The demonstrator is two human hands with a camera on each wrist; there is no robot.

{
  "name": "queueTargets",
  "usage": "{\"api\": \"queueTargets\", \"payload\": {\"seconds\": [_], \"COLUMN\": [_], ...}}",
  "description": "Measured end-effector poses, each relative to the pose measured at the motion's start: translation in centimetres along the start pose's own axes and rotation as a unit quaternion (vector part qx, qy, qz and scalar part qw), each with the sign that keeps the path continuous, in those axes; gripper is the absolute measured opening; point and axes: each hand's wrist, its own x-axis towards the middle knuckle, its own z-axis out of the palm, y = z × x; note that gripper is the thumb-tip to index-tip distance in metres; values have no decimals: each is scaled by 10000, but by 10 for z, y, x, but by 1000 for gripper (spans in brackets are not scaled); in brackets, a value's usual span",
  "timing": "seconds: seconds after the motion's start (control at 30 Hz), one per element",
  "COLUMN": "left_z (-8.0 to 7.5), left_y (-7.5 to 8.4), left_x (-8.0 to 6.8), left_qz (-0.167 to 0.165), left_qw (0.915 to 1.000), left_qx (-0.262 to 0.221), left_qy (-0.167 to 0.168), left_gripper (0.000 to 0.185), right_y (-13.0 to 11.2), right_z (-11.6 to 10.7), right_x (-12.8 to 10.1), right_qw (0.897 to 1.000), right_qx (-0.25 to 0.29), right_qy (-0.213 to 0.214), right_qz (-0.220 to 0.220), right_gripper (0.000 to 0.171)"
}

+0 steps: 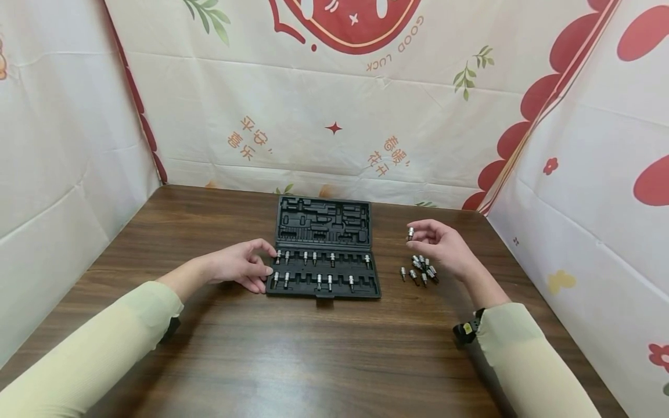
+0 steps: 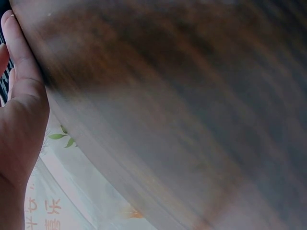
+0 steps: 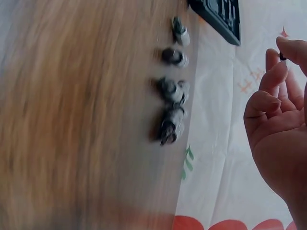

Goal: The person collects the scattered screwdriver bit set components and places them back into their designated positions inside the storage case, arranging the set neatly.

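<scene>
1. Right hand (image 1: pixel 441 247) raised just above the table, right of the case, thumb and forefinger pinching one small bit socket (image 1: pixel 410 233): short, cylindrical, bright metal, held upright clear of the wood
2. Same hand in the right wrist view (image 3: pixel 280 115): remaining fingers loosely curled toward the palm, only a dark speck of the pinched piece showing at the fingertips (image 3: pixel 283 56)
3. Loose heap of bit sockets (image 1: pixel 420 270) lying on the table just below and beside the right hand: stubby chrome barrels with darker tips, some touching, a few strung out to the left; blurred in the right wrist view (image 3: pixel 173 91)
4. Left hand (image 1: pixel 237 268) resting at the left edge of the case, fingers gently bent, tips touching the plastic rim, nothing pinched or enclosed; hand relaxed rather than clenched
5. Left wrist view: palm and straight fingers (image 2: pixel 19 96) at the frame's left edge, the rest a smear of wood grain
6. Tool case (image 1: pixel 322 247) opened flat at the table's middle: matte black moulded plastic, rectangular, far half cut with irregular vacant recesses, near half carrying two rows of slots with a scatter of shiny bits standing in them (image 1: pixel 319 268)
7. Table (image 1: pixel 292 354): dark brown wood-grain top, smooth with a faint sheen
8. Pale ribbed sleeves (image 1: pixel 78 360) on both forearms, soft knit; small black device at the right wrist (image 1: pixel 465 332)
9. Backdrop of creased cream cloth (image 1: pixel 324 116) on three sides, printed with red shapes and green leaves
</scene>
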Motion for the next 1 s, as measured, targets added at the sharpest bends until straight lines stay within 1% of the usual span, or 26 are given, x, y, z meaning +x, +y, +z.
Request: {"api": "queueTargets", "payload": {"seconds": [0.23, 0.5, 0.73, 1.0], "left_z": [0, 1, 1, -1], "left_y": [0, 0, 0, 0], "left_x": [0, 0, 1, 1], "left_qz": [-7, -8, -7, -36], "left_qw": [10000, 10000, 10000, 10000], "left_qx": [-23, -33, -54, -51], "left_qy": [-3, -1, -15, -23], "left_gripper": [50, 51, 51, 51], "right_y": [-11, -19, -29, -44], "right_z": [15, 32, 47, 64], "right_x": [7, 15, 23, 31], "right_qw": [9997, 9997, 9989, 9979], "right_qx": [222, 94, 173, 161], "right_qy": [-52, -142, -322, -476], "right_qz": [-52, -202, -283, -405], "right_gripper": [44, 41, 39, 45]}}
